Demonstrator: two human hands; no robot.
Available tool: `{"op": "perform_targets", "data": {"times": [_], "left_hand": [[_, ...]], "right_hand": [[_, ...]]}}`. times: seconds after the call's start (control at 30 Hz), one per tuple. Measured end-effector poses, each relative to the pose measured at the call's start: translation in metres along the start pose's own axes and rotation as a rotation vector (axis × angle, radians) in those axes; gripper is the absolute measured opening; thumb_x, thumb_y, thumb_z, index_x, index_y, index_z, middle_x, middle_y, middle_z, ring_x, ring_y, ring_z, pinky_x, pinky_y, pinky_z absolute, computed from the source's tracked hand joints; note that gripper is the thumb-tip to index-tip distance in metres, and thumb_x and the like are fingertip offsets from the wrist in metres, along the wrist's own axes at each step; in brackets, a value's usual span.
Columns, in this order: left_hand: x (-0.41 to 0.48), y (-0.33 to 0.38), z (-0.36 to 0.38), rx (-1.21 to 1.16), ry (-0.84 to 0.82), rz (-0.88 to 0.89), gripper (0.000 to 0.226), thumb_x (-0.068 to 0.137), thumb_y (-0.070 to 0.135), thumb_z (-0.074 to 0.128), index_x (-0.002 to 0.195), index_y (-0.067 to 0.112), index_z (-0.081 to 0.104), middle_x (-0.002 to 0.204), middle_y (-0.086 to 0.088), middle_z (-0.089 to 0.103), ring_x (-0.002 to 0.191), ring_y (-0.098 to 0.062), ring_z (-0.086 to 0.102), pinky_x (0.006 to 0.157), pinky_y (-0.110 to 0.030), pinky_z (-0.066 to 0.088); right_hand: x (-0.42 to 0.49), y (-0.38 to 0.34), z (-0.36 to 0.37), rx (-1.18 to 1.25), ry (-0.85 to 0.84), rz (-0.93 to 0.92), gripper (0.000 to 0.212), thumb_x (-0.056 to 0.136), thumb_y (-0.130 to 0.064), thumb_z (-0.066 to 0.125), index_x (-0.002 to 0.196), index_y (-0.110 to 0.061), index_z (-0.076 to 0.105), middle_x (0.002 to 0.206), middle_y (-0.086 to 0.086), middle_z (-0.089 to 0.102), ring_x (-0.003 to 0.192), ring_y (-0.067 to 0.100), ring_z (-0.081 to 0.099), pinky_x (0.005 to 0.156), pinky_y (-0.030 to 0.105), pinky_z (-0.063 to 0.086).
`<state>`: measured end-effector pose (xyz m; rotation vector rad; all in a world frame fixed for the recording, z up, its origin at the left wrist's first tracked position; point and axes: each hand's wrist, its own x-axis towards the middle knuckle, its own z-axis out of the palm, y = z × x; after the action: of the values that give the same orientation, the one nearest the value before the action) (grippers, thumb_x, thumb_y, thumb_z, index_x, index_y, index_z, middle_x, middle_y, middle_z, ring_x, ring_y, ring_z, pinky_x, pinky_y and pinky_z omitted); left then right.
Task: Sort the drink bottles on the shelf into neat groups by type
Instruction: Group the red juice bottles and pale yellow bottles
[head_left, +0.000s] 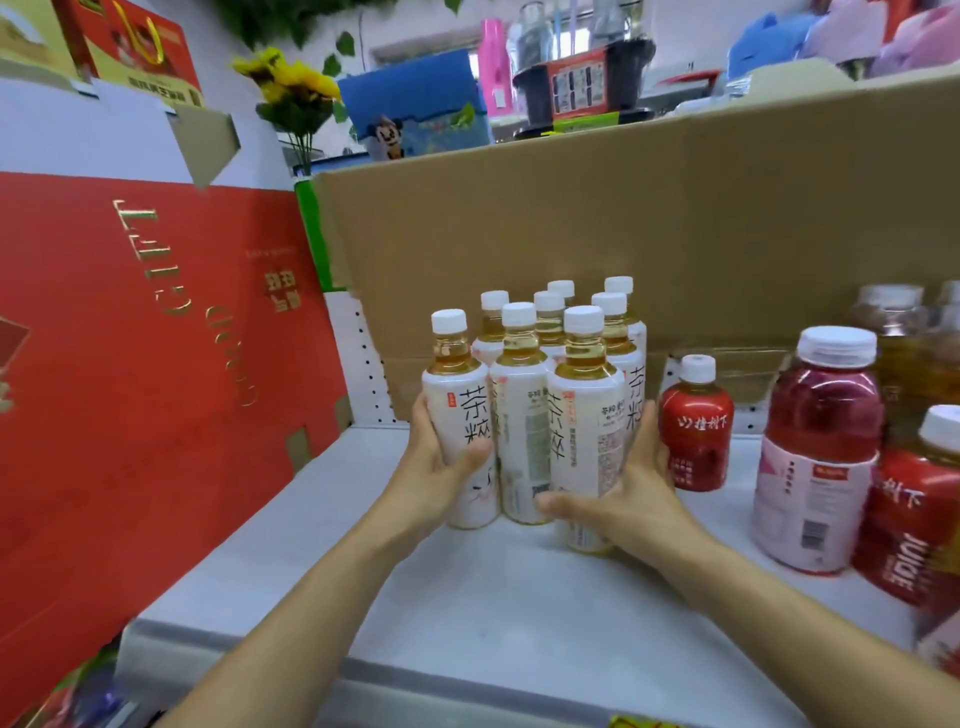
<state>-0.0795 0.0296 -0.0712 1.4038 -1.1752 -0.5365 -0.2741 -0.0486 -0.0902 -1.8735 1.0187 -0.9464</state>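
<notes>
Head camera, looking down at a pale grey shelf (467, 597). Eight white-capped tea bottles (519, 415) are standing upright in a tight cluster mid-shelf, in front of a cardboard box (623, 234). The left hand (441, 467) is wrapping round the front-left bottle, thumb across its label. The right hand (639, 483) is cupping the front-right bottle, thumb low across its front. Together they are squeezing the group from both sides. The back of the right hand is sitting just beside a small red bottle (696, 431), so a sideways shift could knock it over. Only the outer bottles are being gripped, so the loose middle and rear ones may tip if slid quickly.
</notes>
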Motion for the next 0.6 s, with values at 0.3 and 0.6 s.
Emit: {"op": "perform_targets", "data": {"times": [0.3,0.6], "left_hand": [[0.026,0.005,-0.016,-0.015,-0.205,-0.071,0.059,0.101,0.017,0.049,0.146,0.039,0.017,0.135,0.014,0.044,0.122,-0.005,0.045,0.101,-0.03,0.036],[0.12,0.002,-0.057,0.192,-0.203,0.153,0.041,0.103,0.006,0.042,0.139,0.023,0.052,0.133,0.005,0.06,0.122,-0.012,0.059,0.097,-0.034,0.054]], "right_hand": [[0.001,-0.033,0.0,-0.054,0.279,-0.229,0.142,0.051,-0.047,0.092,0.151,-0.041,-0.009,0.157,-0.011,0.015,0.146,0.011,0.013,0.119,0.041,0.017],[0.002,-0.058,-0.001,-0.155,0.345,-0.24,0.114,0.073,-0.052,0.076,0.152,-0.043,-0.006,0.158,-0.012,0.012,0.146,0.012,0.013,0.117,0.05,0.024]]}}
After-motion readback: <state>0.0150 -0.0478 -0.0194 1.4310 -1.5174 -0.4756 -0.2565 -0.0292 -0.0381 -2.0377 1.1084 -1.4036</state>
